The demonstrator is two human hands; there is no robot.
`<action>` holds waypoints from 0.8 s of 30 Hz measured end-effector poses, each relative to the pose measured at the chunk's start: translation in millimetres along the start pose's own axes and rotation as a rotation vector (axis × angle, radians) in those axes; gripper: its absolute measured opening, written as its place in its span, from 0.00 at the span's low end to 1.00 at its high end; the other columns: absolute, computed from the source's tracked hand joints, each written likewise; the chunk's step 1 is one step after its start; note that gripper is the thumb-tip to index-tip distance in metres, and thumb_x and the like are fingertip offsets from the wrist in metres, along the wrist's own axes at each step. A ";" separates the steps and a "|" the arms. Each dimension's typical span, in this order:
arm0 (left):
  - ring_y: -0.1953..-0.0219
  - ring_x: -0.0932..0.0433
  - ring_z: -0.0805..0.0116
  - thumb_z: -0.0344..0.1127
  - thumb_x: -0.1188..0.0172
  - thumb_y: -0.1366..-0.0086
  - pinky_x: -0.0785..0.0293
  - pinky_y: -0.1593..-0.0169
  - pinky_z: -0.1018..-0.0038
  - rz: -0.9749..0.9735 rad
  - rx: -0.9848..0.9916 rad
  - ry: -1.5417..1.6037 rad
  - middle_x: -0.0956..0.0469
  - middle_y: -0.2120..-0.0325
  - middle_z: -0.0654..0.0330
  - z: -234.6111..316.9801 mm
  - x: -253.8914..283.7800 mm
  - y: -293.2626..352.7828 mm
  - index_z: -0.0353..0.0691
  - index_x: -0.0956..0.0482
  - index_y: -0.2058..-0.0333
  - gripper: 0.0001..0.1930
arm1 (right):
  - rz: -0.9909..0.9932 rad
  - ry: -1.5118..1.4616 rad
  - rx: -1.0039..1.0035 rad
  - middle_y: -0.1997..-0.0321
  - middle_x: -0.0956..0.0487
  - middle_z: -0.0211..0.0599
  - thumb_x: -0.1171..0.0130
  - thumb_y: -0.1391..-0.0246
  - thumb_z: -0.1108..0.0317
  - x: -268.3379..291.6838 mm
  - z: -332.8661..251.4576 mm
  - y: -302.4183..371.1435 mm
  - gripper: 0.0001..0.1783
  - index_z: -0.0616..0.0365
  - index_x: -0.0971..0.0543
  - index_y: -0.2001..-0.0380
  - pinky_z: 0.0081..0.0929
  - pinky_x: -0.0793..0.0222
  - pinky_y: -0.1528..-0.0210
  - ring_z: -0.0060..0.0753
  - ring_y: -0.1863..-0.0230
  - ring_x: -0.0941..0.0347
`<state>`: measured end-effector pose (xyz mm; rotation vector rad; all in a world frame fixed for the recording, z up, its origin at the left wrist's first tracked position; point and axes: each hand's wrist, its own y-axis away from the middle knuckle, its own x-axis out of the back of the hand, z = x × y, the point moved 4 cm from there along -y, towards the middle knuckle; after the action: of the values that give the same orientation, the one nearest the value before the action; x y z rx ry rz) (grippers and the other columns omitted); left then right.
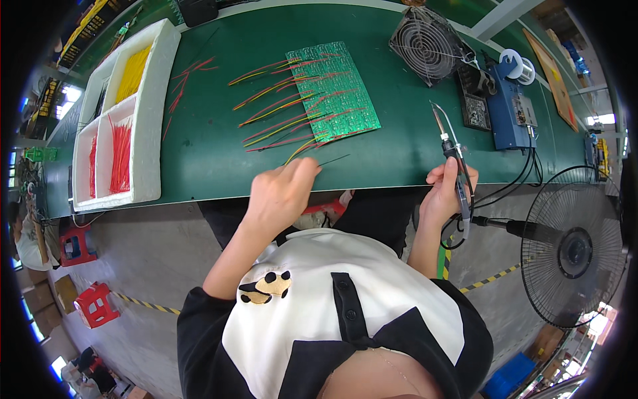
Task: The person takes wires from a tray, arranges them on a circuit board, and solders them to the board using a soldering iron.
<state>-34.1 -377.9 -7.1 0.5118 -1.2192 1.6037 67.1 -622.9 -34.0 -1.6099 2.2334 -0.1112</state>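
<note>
My left hand (284, 189) is closed in a pinch at the table's near edge. From its fingertips a thin black wire (334, 160) sticks out to the right. Just beyond lies a green panel of circuit boards (355, 90), with pairs of red and yellow wires (276, 100) reaching out from its left side. One yellow wire (297, 149) at the panel's near corner runs down close to my left fingers. My right hand (446, 193) grips a soldering iron (448, 145) with a curved solder feed tube. Its tip points up and away, right of the panel and apart from it.
A white foam tray (150, 149) of red, yellow and black wires stands at left, beside loose red wires (179, 83). At the back right are a small fan (425, 46), a blue soldering station (510, 110) and a solder spool (522, 66). A large fan (575, 253) stands at right.
</note>
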 end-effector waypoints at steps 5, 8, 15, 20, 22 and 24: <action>0.85 0.30 0.61 0.30 0.42 0.45 0.36 0.83 0.70 -0.019 -0.005 -0.127 0.31 0.84 0.61 -8.3 -17.3 -12.5 0.40 0.33 0.75 0.07 | -0.059 -0.026 -0.005 0.84 0.27 0.39 0.44 0.49 0.72 -7.6 -0.6 4.5 0.10 0.61 0.35 0.69 0.16 0.36 0.84 0.23 0.88 0.34; 0.86 0.31 0.61 0.31 0.42 0.45 0.37 0.84 0.70 0.018 0.002 -0.140 0.31 0.85 0.61 -14.5 -19.4 -16.9 0.40 0.33 0.76 0.08 | -0.072 -0.066 -0.001 0.85 0.27 0.39 0.44 0.48 0.71 -6.4 2.5 6.8 0.10 0.62 0.35 0.69 0.16 0.36 0.84 0.24 0.89 0.34; 0.83 0.28 0.59 0.29 0.44 0.43 0.34 0.81 0.71 0.003 0.036 -0.112 0.27 0.81 0.59 -23.5 -13.6 -26.8 0.39 0.30 0.73 0.04 | -0.125 0.001 0.007 0.84 0.27 0.40 0.46 0.47 0.71 -12.6 -0.4 6.9 0.10 0.61 0.36 0.69 0.17 0.35 0.84 0.25 0.88 0.33; 0.83 0.28 0.62 0.27 0.44 0.46 0.33 0.81 0.70 0.173 -0.047 0.088 0.29 0.82 0.61 -28.3 -4.3 -22.6 0.40 0.28 0.70 0.05 | -0.226 0.036 -0.053 0.83 0.26 0.43 0.47 0.47 0.73 -11.1 -1.0 17.3 0.10 0.62 0.38 0.68 0.20 0.32 0.81 0.27 0.86 0.30; 0.83 0.28 0.62 0.26 0.43 0.47 0.33 0.81 0.70 0.227 -0.012 0.139 0.29 0.82 0.61 -32.7 -4.2 -23.4 0.39 0.27 0.69 0.05 | -0.263 0.015 -0.078 0.83 0.26 0.43 0.47 0.47 0.73 -14.9 -1.3 25.4 0.10 0.61 0.38 0.68 0.20 0.31 0.81 0.27 0.86 0.30; 0.83 0.28 0.62 0.25 0.44 0.47 0.32 0.80 0.70 0.206 -0.018 0.071 0.29 0.82 0.60 -34.0 -7.1 -25.7 0.38 0.25 0.67 0.07 | -0.323 -0.022 -0.118 0.82 0.26 0.43 0.47 0.47 0.75 -18.4 -0.1 36.4 0.10 0.61 0.39 0.68 0.21 0.31 0.80 0.27 0.85 0.29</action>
<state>-0.7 -351.6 -14.6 0.3229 -1.2638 1.7663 39.4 -593.5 -39.4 -2.0148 1.9787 -0.0480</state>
